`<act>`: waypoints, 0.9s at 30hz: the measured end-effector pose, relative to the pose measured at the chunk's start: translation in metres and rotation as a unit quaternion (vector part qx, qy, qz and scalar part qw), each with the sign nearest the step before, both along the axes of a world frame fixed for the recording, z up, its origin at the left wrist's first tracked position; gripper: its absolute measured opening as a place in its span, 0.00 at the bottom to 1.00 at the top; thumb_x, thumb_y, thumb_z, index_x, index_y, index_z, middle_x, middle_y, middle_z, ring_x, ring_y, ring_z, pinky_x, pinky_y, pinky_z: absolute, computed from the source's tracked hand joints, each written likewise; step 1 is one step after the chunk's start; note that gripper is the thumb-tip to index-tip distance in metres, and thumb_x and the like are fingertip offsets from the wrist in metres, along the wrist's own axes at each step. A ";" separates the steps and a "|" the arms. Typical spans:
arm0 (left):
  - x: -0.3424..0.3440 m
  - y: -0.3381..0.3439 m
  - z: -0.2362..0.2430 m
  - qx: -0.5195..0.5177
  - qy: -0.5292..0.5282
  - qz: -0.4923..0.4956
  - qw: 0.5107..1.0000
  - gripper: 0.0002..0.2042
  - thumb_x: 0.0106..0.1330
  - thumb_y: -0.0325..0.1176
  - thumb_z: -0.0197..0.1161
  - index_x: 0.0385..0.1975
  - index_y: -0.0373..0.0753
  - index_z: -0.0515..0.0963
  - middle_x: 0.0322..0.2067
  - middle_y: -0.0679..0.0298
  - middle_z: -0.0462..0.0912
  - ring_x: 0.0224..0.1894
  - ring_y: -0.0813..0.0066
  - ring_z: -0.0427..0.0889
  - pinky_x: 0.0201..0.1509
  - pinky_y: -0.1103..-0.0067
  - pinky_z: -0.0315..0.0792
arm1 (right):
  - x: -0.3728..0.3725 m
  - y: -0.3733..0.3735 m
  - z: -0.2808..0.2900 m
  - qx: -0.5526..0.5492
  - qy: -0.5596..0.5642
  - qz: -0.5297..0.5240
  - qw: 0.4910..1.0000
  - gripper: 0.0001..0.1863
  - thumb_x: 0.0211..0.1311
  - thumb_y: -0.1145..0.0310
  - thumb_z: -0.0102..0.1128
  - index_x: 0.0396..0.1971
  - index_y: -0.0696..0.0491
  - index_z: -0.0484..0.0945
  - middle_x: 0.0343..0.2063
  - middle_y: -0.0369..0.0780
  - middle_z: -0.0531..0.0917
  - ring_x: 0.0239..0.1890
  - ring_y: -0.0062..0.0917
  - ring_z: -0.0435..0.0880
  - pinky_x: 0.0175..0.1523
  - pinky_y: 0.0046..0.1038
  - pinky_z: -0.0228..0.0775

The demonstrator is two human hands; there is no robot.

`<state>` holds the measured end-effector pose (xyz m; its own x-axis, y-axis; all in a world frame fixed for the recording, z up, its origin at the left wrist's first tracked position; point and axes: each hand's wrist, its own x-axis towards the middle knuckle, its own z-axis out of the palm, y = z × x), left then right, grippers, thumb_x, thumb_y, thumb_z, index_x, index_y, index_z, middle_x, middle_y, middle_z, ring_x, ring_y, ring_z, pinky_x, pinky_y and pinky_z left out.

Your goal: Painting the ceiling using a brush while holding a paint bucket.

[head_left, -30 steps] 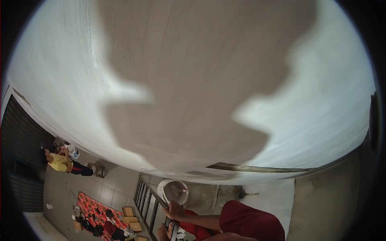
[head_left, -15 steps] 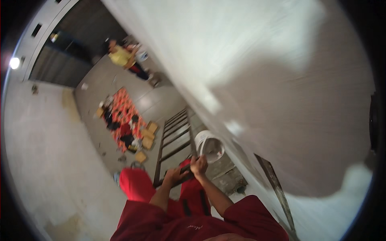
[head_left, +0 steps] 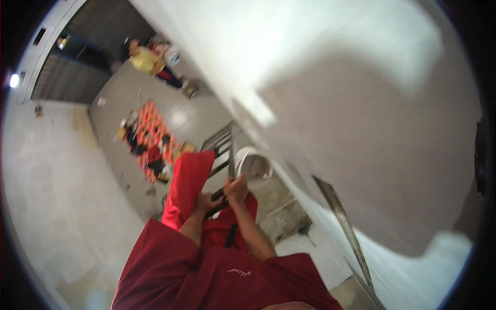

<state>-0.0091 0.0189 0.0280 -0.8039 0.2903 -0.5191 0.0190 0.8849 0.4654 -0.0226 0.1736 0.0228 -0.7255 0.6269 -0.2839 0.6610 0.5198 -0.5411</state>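
I look down a dark metal ladder point(head_left: 219, 136) from high beside a wall. My left hand point(head_left: 207, 205) is closed on a lower part of the ladder near my legs, and my right hand point(head_left: 235, 188) grips its right rail a little higher. My left leg in red trousers point(head_left: 181, 191) is raised across the ladder and hides part of it. A white bucket point(head_left: 253, 166) with grey contents is beside the ladder, right of my right hand.
The wall point(head_left: 361, 144) fills the right, with a long dark strip point(head_left: 341, 222). A person in yellow point(head_left: 147, 63) stands on the floor near another white bucket point(head_left: 173, 57). A patterned red mat point(head_left: 155, 124) holds scattered items, with cardboard boxes point(head_left: 186, 150). Another wall point(head_left: 46, 196) is at left.
My view swung from the wall down to the ladder and floor. Over the last half second my left leg rose in front of the ladder, while both hands stayed on it.
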 end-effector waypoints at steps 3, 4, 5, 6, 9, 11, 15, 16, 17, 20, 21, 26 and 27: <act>0.005 -0.007 -0.020 -0.068 -0.007 -0.090 0.994 0.36 0.52 0.67 0.52 0.26 0.31 0.81 0.27 0.41 0.80 0.36 0.45 0.80 0.45 0.61 0.72 | 0.008 -0.003 -0.001 0.027 0.013 -0.011 1.000 0.21 0.51 0.56 0.53 0.29 0.62 0.71 0.30 0.54 0.77 0.35 0.51 0.78 0.40 0.47 0.70; 0.010 -0.014 -0.016 -0.048 0.083 -0.109 0.989 0.34 0.53 0.64 0.55 0.22 0.30 0.79 0.24 0.42 0.79 0.30 0.46 0.79 0.36 0.61 0.72 | 0.009 -0.008 0.009 0.003 -0.018 -0.024 1.000 0.22 0.51 0.55 0.53 0.31 0.63 0.71 0.31 0.55 0.78 0.37 0.50 0.78 0.42 0.47 0.71; 0.011 -0.018 -0.017 -0.098 0.026 -0.115 0.988 0.34 0.53 0.65 0.54 0.22 0.29 0.79 0.24 0.42 0.79 0.30 0.48 0.80 0.33 0.62 0.73 | 0.008 -0.009 0.015 -0.023 -0.014 -0.019 0.999 0.22 0.50 0.55 0.54 0.31 0.63 0.72 0.31 0.55 0.78 0.39 0.50 0.78 0.44 0.48 0.71; 0.017 -0.021 -0.024 -0.092 0.058 -0.133 0.985 0.35 0.52 0.66 0.55 0.25 0.29 0.79 0.27 0.41 0.80 0.34 0.49 0.81 0.37 0.62 0.74 | 0.016 -0.006 0.011 0.001 0.015 -0.024 1.000 0.23 0.49 0.55 0.55 0.33 0.62 0.72 0.32 0.55 0.78 0.39 0.50 0.78 0.45 0.47 0.71; -0.006 -0.003 0.009 -0.043 -0.111 -0.113 0.986 0.34 0.52 0.64 0.56 0.32 0.29 0.78 0.34 0.43 0.81 0.40 0.48 0.81 0.44 0.64 0.73 | 0.029 -0.016 0.010 -0.018 -0.007 -0.049 0.999 0.23 0.49 0.54 0.57 0.31 0.62 0.74 0.31 0.54 0.79 0.37 0.50 0.79 0.44 0.47 0.72; -0.017 0.002 0.011 0.103 -0.083 -0.142 0.981 0.32 0.53 0.60 0.58 0.41 0.33 0.77 0.40 0.47 0.81 0.45 0.50 0.80 0.48 0.66 0.73 | 0.015 -0.015 0.019 -0.021 0.002 -0.062 0.998 0.23 0.48 0.54 0.58 0.30 0.62 0.74 0.30 0.54 0.79 0.36 0.50 0.80 0.43 0.47 0.72; -0.054 0.021 -0.003 0.097 -0.248 -0.209 0.941 0.29 0.53 0.56 0.60 0.47 0.37 0.76 0.45 0.48 0.79 0.48 0.53 0.79 0.51 0.67 0.71 | 0.010 -0.009 0.029 -0.005 -0.019 -0.070 0.997 0.23 0.48 0.53 0.58 0.28 0.63 0.76 0.29 0.52 0.80 0.34 0.49 0.81 0.39 0.45 0.74; -0.064 0.028 -0.006 0.066 -0.245 -0.274 0.928 0.28 0.54 0.54 0.60 0.48 0.38 0.76 0.45 0.49 0.80 0.49 0.55 0.79 0.53 0.68 0.71 | 0.011 -0.009 0.029 -0.007 -0.026 -0.077 0.997 0.23 0.47 0.54 0.58 0.29 0.63 0.76 0.29 0.53 0.80 0.35 0.49 0.81 0.40 0.45 0.74; -0.074 0.032 -0.011 0.035 -0.235 -0.336 0.912 0.28 0.54 0.53 0.60 0.49 0.39 0.76 0.45 0.49 0.80 0.49 0.57 0.79 0.54 0.69 0.70 | 0.009 -0.009 0.026 -0.006 -0.026 -0.081 0.996 0.23 0.47 0.54 0.58 0.29 0.63 0.76 0.29 0.53 0.80 0.35 0.49 0.81 0.40 0.45 0.74; -0.084 0.029 -0.021 0.059 -0.259 -0.358 0.895 0.24 0.56 0.47 0.60 0.50 0.38 0.75 0.46 0.52 0.79 0.49 0.62 0.78 0.55 0.70 0.69 | 0.009 -0.011 0.021 -0.045 -0.001 -0.090 0.995 0.23 0.46 0.55 0.58 0.31 0.63 0.75 0.31 0.54 0.79 0.36 0.49 0.81 0.42 0.46 0.74; -0.088 0.026 -0.029 0.060 -0.252 -0.368 0.893 0.24 0.56 0.47 0.60 0.50 0.38 0.75 0.46 0.52 0.79 0.49 0.62 0.78 0.55 0.70 0.69 | 0.009 -0.014 0.025 -0.038 -0.010 -0.094 0.995 0.23 0.46 0.55 0.58 0.32 0.63 0.75 0.31 0.55 0.79 0.36 0.49 0.81 0.42 0.46 0.73; -0.100 0.034 -0.042 0.211 -0.365 -0.389 0.819 0.25 0.56 0.47 0.59 0.52 0.41 0.74 0.49 0.53 0.78 0.53 0.60 0.76 0.58 0.69 0.67 | 0.010 -0.009 0.013 -0.011 -0.013 -0.128 0.992 0.24 0.45 0.54 0.60 0.32 0.63 0.75 0.32 0.55 0.79 0.36 0.49 0.80 0.43 0.45 0.73; -0.103 0.029 -0.052 0.205 -0.367 -0.397 0.816 0.25 0.56 0.47 0.59 0.52 0.41 0.74 0.49 0.53 0.78 0.53 0.60 0.76 0.58 0.69 0.67 | 0.008 -0.008 0.020 -0.015 -0.007 -0.131 0.991 0.24 0.45 0.54 0.60 0.31 0.63 0.75 0.31 0.55 0.79 0.35 0.50 0.80 0.43 0.46 0.73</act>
